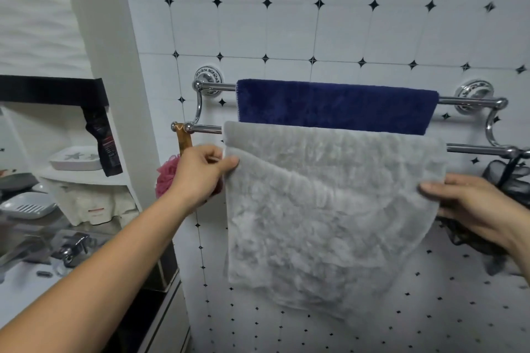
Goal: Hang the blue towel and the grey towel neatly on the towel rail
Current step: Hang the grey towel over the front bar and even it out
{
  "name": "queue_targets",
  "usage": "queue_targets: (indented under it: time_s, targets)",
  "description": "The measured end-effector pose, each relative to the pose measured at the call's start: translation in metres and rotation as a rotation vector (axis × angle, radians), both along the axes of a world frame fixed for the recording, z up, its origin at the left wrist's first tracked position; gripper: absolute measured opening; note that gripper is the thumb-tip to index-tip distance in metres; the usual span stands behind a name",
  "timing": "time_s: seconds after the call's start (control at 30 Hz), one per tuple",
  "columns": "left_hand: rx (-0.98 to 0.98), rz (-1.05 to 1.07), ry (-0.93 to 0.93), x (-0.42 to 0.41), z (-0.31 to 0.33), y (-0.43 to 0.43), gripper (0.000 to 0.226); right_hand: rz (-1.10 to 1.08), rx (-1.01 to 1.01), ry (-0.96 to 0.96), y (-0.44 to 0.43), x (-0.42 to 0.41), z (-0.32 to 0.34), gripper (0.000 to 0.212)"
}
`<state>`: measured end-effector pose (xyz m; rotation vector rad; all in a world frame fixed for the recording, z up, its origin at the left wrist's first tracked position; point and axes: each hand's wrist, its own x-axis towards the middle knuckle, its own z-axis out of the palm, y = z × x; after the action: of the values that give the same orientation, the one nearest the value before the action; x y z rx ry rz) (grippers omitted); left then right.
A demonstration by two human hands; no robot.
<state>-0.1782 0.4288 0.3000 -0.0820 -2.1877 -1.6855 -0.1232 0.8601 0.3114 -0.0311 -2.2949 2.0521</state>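
A chrome double towel rail (470, 100) runs across the tiled wall. The blue towel (335, 106) hangs flat over its upper back bar. Over the lower front bar drapes the grey towel (324, 209), its front flap hanging lower on the left than on the right. My left hand (200, 172) pinches the towel's left edge just under the bar, thumb on the front. At the right edge my right hand (470, 206) grips the grey towel, thumb laid on its front face.
A pink bath puff (166, 175) hangs behind my left hand and a black mesh puff (504, 178) hangs from the rail's right end. On the left stand a sink counter with a tap (71, 246), soap dishes (28, 205) and a white shelf.
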Motion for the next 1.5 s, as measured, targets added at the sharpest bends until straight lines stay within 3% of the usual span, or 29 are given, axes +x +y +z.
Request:
queue_targets:
  time_s: [0.07, 0.13, 0.2, 0.23, 0.33, 0.4, 0.47, 0.57, 0.6, 0.7, 0.9, 0.97, 1.13, 1.27, 1.37, 1.5]
  targets:
    - [0.035, 0.068, 0.045, -0.001, 0.024, 0.005, 0.020, -0.033, -0.092, 0.028, -0.006, -0.003, 0.009, 0.061]
    - [0.106, 0.139, 0.083, -0.002, 0.039, 0.008, 0.020, -0.135, -0.121, 0.074, -0.009, -0.008, 0.013, 0.073]
    - [0.226, 0.132, 0.073, 0.003, 0.044, 0.010, 0.020, -0.236, -0.123, 0.124, -0.013, -0.008, 0.016, 0.064]
    - [0.341, 0.090, 0.034, 0.007, 0.044, 0.011, 0.017, -0.266, -0.120, 0.139, -0.015, -0.007, 0.018, 0.059]
    - [0.672, -0.180, -0.138, 0.019, 0.042, 0.012, 0.013, -0.315, -0.087, 0.163, -0.021, -0.007, 0.022, 0.072]
    - [0.726, -0.336, -0.248, 0.023, 0.040, 0.011, 0.021, -0.339, -0.084, 0.187, -0.024, -0.009, 0.023, 0.053]
    - [0.730, -0.376, -0.309, 0.022, 0.038, 0.011, 0.020, -0.373, -0.081, 0.217, -0.027, -0.010, 0.023, 0.026]
    - [0.728, -0.241, -0.193, 0.010, 0.039, 0.012, 0.004, -0.415, -0.056, 0.223, -0.025, -0.013, 0.022, 0.023]
    - [0.680, -0.167, -0.138, 0.006, 0.042, 0.012, 0.010, -0.427, -0.050, 0.229, -0.025, -0.012, 0.023, 0.024]
    - [0.405, 0.048, 0.015, -0.003, 0.056, 0.010, 0.025, -0.459, -0.023, 0.266, -0.020, -0.010, 0.028, 0.027]
    - [-0.195, 0.250, 0.169, -0.025, 0.068, 0.003, 0.014, -0.474, 0.119, 0.292, -0.020, -0.010, 0.032, 0.022]
    - [-0.297, 0.293, 0.208, -0.025, 0.066, 0.004, 0.012, -0.470, 0.150, 0.308, -0.022, -0.009, 0.033, 0.027]
    - [-0.127, 0.408, 0.225, -0.011, 0.040, 0.009, 0.020, -0.519, 0.091, 0.310, -0.025, -0.010, 0.030, 0.025]
    - [-0.058, 0.227, 0.087, -0.010, 0.009, 0.016, 0.035, -0.434, 0.086, 0.204, -0.028, -0.009, 0.009, 0.014]
    - [0.103, 0.148, 0.036, -0.019, 0.009, 0.013, 0.023, -0.411, 0.068, 0.147, -0.027, -0.008, 0.002, 0.020]
    - [0.195, 0.028, -0.005, -0.020, 0.011, 0.013, 0.019, -0.441, 0.003, 0.161, -0.022, -0.008, 0.015, 0.010]
